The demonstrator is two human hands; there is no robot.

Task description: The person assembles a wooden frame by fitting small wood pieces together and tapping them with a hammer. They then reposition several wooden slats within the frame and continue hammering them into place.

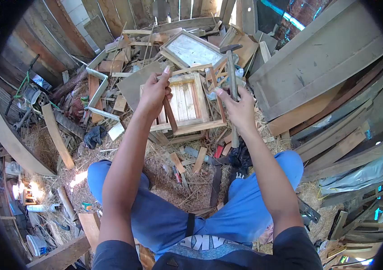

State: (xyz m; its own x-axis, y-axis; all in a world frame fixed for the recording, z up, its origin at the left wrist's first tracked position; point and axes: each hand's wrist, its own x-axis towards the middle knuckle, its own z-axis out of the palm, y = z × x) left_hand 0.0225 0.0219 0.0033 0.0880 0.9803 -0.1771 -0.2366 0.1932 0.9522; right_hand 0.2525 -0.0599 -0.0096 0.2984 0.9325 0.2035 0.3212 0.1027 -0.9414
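Observation:
My left hand is closed around the brown left side of a thin, four-sided wooden frame. The frame tilts up in front of me, with pale strips at top and bottom and brown strips at the sides. In my right hand is a hammer, its fingers wrapped round the handle and its dark head pointing up and away. The hammer stands just right of the frame's right side. Behind the frame lies a shallow wooden box with pale slats across its panel.
A white-faced framed panel rests on a heap of scrap wood. Large boards lean at the right. A curved plank stands at the left. Wood offcuts and a black plastic bag lie among shavings between my legs.

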